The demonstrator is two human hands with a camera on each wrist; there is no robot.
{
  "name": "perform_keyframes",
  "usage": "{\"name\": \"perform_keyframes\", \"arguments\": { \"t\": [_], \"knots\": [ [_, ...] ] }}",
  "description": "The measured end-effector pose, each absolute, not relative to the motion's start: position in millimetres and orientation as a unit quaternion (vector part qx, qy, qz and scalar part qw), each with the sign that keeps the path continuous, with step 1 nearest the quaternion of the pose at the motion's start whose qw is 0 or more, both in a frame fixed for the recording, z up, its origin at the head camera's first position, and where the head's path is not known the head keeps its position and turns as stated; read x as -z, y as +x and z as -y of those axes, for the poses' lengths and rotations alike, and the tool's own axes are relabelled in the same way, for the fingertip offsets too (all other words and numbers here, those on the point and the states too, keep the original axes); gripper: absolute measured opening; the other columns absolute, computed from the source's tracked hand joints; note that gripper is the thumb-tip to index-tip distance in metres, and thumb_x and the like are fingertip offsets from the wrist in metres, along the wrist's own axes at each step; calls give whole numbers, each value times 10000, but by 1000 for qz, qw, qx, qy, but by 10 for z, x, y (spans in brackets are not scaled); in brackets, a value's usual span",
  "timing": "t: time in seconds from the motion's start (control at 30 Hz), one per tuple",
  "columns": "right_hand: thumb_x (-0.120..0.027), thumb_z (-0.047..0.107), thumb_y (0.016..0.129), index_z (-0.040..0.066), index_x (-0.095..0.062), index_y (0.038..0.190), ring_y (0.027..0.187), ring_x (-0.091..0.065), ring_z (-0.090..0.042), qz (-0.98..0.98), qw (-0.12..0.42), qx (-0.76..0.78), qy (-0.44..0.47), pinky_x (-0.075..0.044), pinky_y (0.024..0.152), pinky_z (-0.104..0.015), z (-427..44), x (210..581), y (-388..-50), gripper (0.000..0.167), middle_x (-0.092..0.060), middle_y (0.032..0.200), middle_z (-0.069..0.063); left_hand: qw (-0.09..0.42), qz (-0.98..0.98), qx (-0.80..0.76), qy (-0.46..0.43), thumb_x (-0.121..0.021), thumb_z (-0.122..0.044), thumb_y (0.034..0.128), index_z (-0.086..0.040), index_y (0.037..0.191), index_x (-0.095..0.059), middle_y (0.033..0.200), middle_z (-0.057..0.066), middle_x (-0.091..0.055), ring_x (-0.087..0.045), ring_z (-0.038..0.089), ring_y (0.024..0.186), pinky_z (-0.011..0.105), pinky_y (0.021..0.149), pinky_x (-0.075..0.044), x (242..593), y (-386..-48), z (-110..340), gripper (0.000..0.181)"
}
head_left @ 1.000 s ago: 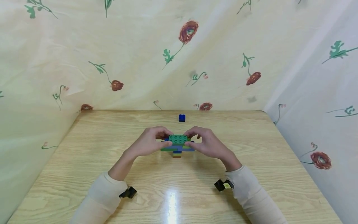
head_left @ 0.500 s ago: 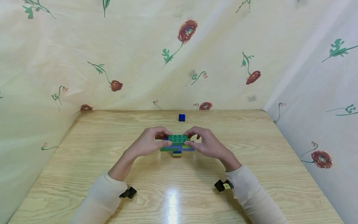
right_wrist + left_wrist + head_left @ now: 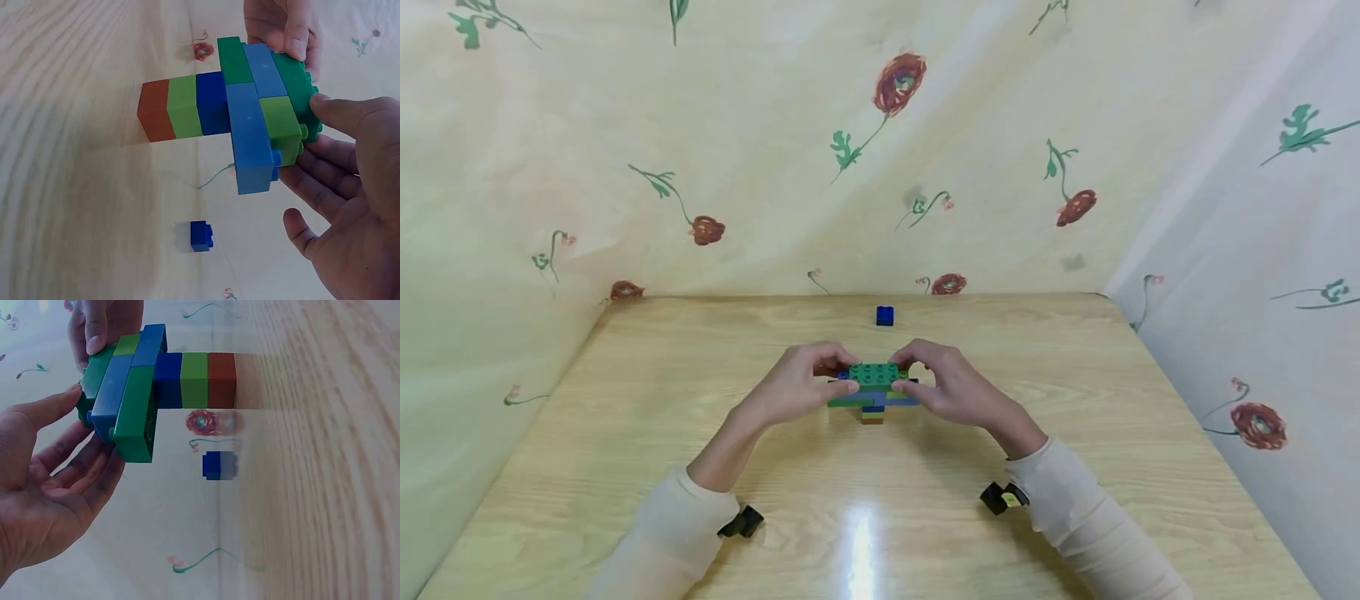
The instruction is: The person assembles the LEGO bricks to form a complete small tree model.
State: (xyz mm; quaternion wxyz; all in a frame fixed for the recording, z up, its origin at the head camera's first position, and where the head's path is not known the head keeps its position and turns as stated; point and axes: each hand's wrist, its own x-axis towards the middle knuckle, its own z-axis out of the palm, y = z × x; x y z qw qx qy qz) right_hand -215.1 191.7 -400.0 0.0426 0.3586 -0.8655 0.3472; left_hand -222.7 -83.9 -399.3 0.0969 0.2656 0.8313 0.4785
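A green toy building brick (image 3: 874, 372) tops a structure of stacked bricks that stands on the table. My left hand (image 3: 801, 383) pinches its left end between thumb and fingers, and my right hand (image 3: 953, 387) does the same at the right end. Under it lie a blue brick (image 3: 112, 389) and a light green brick (image 3: 281, 122) side by side. Below those, another green brick (image 3: 134, 415) and blue brick (image 3: 250, 137) form a wider layer. A narrow column carries everything: dark blue brick (image 3: 211, 103), light green brick (image 3: 183, 106), orange-brown brick (image 3: 154, 110) at the bottom.
A loose dark blue brick (image 3: 885, 316) sits on the wooden table (image 3: 662, 333) behind the structure, near the back edge. Flower-patterned cloth (image 3: 760, 167) surrounds the table at the back and both sides. Black wrist devices (image 3: 996, 498) show at the sleeves.
Both hands keep their hold on the green brick, and the structure stays in place. The head view has shifted very slightly.
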Motion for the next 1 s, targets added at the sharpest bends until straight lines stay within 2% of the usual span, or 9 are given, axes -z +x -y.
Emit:
{"name": "perform_keyframes", "arguments": {
  "t": [0.17, 0.4, 0.63, 0.83, 1.0],
  "knots": [
    [-753, 146, 951, 84, -675, 1198, 983, -680, -141, 865, 49, -349, 357, -544, 823, -347, -1896, 4019, -2140, 266, -733, 1096, -15, 96, -837, -472, 260, -750, -201, 960, -157, 1211, -714, 1117, 12, -723, -677, 167, 1023, 435, 977, -557, 3990, -2199, 849, 257],
    [-755, 173, 953, 116, -690, 1221, 1017, -669, -160, 869, 35, -374, 322, -540, 835, -496, -1907, 4065, -2115, 281, -730, 1127, 0, 85, -845, -456, 266, -753, -210, 959, -155, 1236, -711, 1124, 7, -728, -678, 150, 1007, 391, 936, -564, 3960, -2167, 847, 286],
    [-763, 168, 946, 111, -694, 1222, 989, -662, -158, 867, 26, -367, 336, -553, 835, -438, -1941, 4023, -2145, 290, -732, 1121, 8, 84, -844, -452, 276, -748, -219, 963, -161, 1239, -713, 1142, 1, -732, -685, 144, 1035, 418, 976, -563, 3966, -2203, 855, 284],
    [-728, 191, 978, 154, -700, 1210, 970, -647, -122, 857, 5, -378, 350, -539, 848, -411, -2009, 3949, -2260, 237, -729, 1129, 21, 81, -845, -449, 281, -749, -221, 963, -151, 1237, -714, 1144, 6, -731, -688, 143, 1025, 410, 965, -568, 3974, -2211, 852, 285],
    [-686, 205, 1005, 157, -712, 1179, 977, -654, -127, 863, 18, -388, 322, -539, 844, -347, -2061, 3844, -2433, 182, -731, 1118, 1, 87, -845, -451, 275, -751, -223, 962, -161, 1235, -711, 1163, -6, -727, -685, 142, 1041, 400, 979, -566, 3986, -2222, 850, 283]
  ]
}}
